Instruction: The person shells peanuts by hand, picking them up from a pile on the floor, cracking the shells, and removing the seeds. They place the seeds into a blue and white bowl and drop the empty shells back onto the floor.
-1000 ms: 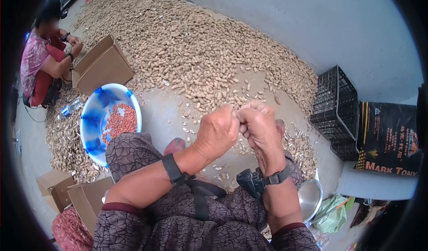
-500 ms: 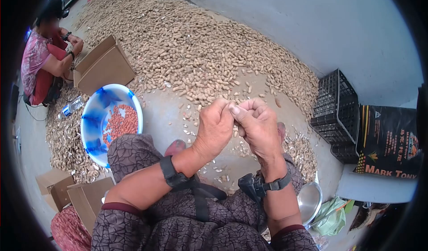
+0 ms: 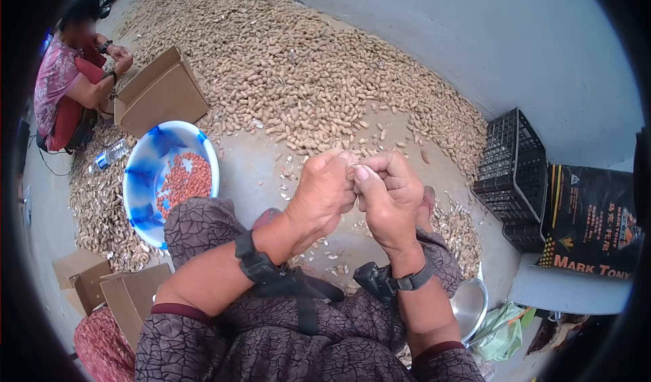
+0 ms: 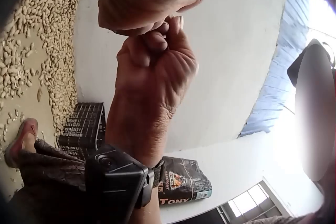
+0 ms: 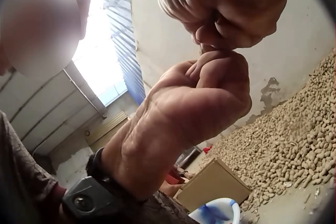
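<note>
Both hands meet fingertip to fingertip over the lap in the head view. My left hand point(image 3: 317, 193), its fingers curled, pinches a small tan peanut point(image 3: 352, 167), mostly hidden by the fingers. From the other side my right hand point(image 3: 392, 191) grips the same peanut between thumb and bent index finger. A tan bit of it peeks out between the two hands in the right wrist view. Left of the knee, a blue and white basin point(image 3: 140, 209) holds shelled red peanuts point(image 3: 186, 182). A large heap of unshelled peanuts point(image 3: 291, 63) spreads ahead.
Empty shells point(image 3: 102, 212) lie left of the basin, beside a plastic bottle point(image 3: 112, 155). A cardboard box point(image 3: 163, 93) stands behind it, near another person point(image 3: 64, 90) crouching. At right are black crates point(image 3: 508, 172), a printed black bag point(image 3: 586, 226) and a metal bowl point(image 3: 469, 307).
The hands have stayed together in front of the lap while the fingers shifted. My right thumb has straightened and come forward over the fingertips; both hands sit slightly lower than a second ago.
</note>
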Tool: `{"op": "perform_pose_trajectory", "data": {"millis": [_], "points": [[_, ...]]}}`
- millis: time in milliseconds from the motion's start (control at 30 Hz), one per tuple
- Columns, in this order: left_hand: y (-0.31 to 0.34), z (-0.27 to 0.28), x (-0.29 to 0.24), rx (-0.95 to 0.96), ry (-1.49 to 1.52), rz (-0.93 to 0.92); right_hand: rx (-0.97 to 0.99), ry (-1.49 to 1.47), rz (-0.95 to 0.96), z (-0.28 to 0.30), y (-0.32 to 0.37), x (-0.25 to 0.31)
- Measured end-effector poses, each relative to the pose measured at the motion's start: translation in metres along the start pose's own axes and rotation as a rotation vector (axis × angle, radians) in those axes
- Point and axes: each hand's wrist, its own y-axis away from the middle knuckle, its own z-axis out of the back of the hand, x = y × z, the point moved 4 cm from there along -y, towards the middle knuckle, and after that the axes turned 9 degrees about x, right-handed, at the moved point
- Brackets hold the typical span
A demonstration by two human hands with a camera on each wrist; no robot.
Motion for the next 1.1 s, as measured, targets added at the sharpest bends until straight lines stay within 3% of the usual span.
{"op": "perform_pose_trajectory", "data": {"millis": [67,267,500,567,600,667,800,867,933,1000,1033,1100], "points": [[-0.003,0.002,0.005,0.18,0.149,0.065,0.0,-0.321,-0.092,0.002,0.0,-0.002],[-0.002,0.003,0.003,0.143,0.118,0.072,0.003,-0.356,-0.124,0.005,-0.001,-0.008],[0.0,0.001,-0.004,0.098,0.05,0.088,-0.001,-0.041,0.002,0.002,0.001,0.004],[-0.002,0.0,-0.005,0.043,-0.01,0.065,-0.02,0.333,0.202,0.001,0.002,0.011],[-0.003,0.0,-0.004,0.04,-0.007,0.064,-0.015,0.333,0.201,0.001,-0.001,0.011],[-0.005,0.001,-0.005,0.03,-0.094,0.016,0.046,0.721,0.589,-0.009,-0.001,0.024],[-0.004,0.002,-0.005,0.041,-0.086,0.062,0.044,0.761,0.536,-0.007,-0.001,0.023],[-0.006,0.002,-0.003,0.241,0.005,0.014,-0.003,0.547,0.443,-0.001,-0.004,0.022],[-0.005,0.002,-0.005,0.243,0.015,0.031,-0.016,0.445,0.419,0.002,-0.001,0.019],[-0.005,0.002,-0.007,0.245,0.024,0.049,-0.073,0.267,0.088,0.012,0.0,0.011],[-0.005,0.001,-0.009,0.282,-0.015,0.052,-0.075,0.268,0.088,0.013,0.0,0.012],[-0.004,-0.002,-0.01,0.322,-0.051,0.057,-0.088,-0.058,-0.021,0.018,-0.002,0.008]]}}
